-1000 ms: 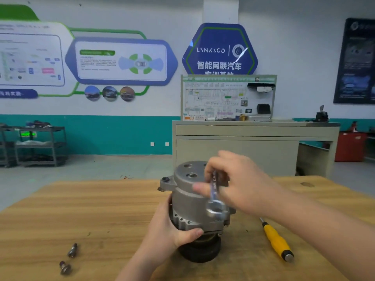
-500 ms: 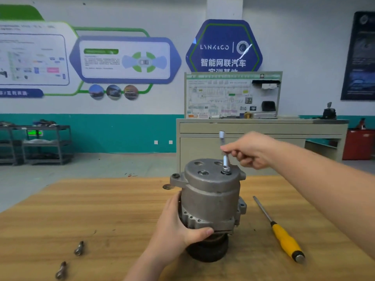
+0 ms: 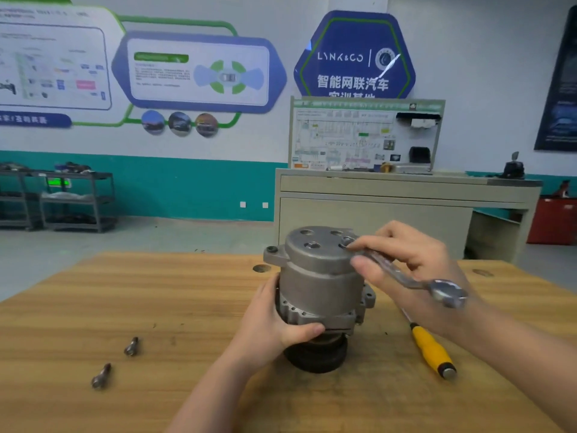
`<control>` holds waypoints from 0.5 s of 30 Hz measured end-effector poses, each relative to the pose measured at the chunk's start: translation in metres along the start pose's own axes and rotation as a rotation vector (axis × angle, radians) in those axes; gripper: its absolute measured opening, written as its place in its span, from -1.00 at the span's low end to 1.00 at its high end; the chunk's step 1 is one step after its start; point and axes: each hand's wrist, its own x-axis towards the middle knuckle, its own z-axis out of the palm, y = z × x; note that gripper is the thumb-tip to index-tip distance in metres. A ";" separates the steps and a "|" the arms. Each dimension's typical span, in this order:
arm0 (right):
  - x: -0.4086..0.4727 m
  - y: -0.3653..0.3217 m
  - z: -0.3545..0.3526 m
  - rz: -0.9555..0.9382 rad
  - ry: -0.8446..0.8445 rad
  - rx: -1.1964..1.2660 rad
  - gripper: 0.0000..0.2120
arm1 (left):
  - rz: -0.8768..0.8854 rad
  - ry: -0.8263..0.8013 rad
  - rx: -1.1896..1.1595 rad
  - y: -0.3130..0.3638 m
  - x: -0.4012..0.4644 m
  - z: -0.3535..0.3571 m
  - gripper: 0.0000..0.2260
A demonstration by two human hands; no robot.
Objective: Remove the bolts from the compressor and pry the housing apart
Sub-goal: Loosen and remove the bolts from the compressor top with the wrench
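Mid-frame, left hand (image 3: pixel 274 326) clamped the compressor (image 3: pixel 318 276), right hand (image 3: pixel 409 264) gripped the wrench (image 3: pixel 406 276); seating it squarely looked wise.

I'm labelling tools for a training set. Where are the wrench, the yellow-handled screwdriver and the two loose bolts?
wrench (image 3: pixel 402 278): head view, on its shank.
yellow-handled screwdriver (image 3: pixel 430 350): head view, on the yellow grip.
nearer loose bolt (image 3: pixel 100 376): head view, on its shank.
farther loose bolt (image 3: pixel 131 346): head view, on its shank.
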 end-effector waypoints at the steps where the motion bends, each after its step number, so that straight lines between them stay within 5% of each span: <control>1: -0.008 0.008 -0.002 0.075 0.089 0.129 -0.83 | -0.002 0.002 0.003 0.001 0.000 0.000 -0.04; 5: -0.007 0.035 0.000 0.637 0.390 0.799 -0.80 | 0.002 0.008 0.010 0.002 0.000 0.001 -0.03; 8: 0.020 0.053 0.003 0.950 0.441 1.037 -0.83 | 0.002 0.016 0.016 0.002 0.001 0.001 -0.02; 11: 0.064 0.062 0.005 1.143 0.288 1.001 -0.84 | 0.026 0.021 0.022 0.001 0.002 0.001 -0.03; 15: 0.116 0.044 0.020 1.136 -0.136 0.539 -0.85 | 0.026 0.016 0.040 0.000 0.003 0.001 0.00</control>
